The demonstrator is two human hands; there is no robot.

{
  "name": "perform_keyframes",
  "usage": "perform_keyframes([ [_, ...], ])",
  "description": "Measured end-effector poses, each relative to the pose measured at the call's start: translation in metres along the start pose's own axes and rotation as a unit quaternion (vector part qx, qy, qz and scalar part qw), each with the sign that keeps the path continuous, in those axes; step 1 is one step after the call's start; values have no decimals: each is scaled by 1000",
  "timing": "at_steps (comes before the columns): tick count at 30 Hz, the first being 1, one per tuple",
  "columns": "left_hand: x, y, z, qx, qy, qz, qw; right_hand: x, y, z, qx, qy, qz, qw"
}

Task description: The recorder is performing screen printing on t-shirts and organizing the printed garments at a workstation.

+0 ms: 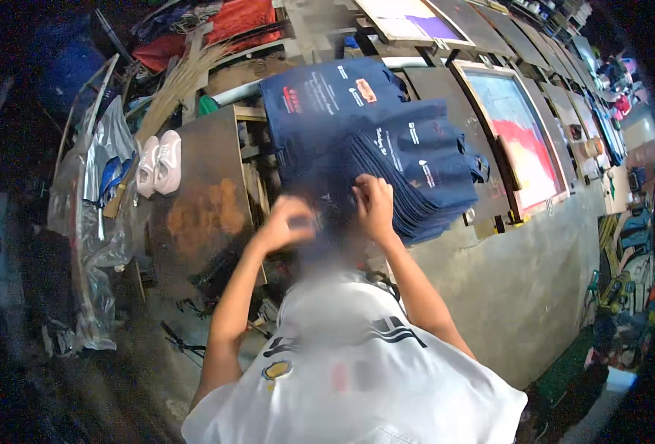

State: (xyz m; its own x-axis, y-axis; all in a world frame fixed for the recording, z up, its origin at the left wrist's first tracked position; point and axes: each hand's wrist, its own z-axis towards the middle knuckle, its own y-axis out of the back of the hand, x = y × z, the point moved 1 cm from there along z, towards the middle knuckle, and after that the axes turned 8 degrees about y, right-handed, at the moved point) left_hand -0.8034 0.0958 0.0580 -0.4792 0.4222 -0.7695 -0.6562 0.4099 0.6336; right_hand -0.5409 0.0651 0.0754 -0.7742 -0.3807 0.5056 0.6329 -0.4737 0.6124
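Observation:
Two overlapping stacks of dark blue printed fabric bags lie before me, one stack (327, 94) farther off and the other (433, 150) to the right, its layered edges fanned towards me. My left hand (288, 222) is raised at the near left side of the bags, blurred, its fingers curled; whether it holds anything cannot be made out. At the near edge of the right stack, my right hand (376, 205) has its fingers bent against dark blue cloth, and its grip is unclear. A blurred patch hides the cloth between my hands.
Pale pink shoes (167, 162) stand on a brown board (211, 144) at left, by a straw broom (180, 83). A framed printing screen (513, 133) leans over dark boards at right; another (416, 19) lies farther off. Bare concrete floor (488, 294) shows at lower right.

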Motion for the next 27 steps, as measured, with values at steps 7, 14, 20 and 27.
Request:
perform_keyframes([
  [7,16,-28,-32,-24,26,84,996,1,2,0,12,-22,42,999],
  [14,-48,6,79,-81,-138,188,969,3,4,-16,-15,9,42,999],
  [20,-18,-18,116,-66,-104,156,980,35,8,-64,83,212,146,963],
  [27,-14,-17,126,-62,-33,116,991,39,-37,-103,292,186,37,937],
])
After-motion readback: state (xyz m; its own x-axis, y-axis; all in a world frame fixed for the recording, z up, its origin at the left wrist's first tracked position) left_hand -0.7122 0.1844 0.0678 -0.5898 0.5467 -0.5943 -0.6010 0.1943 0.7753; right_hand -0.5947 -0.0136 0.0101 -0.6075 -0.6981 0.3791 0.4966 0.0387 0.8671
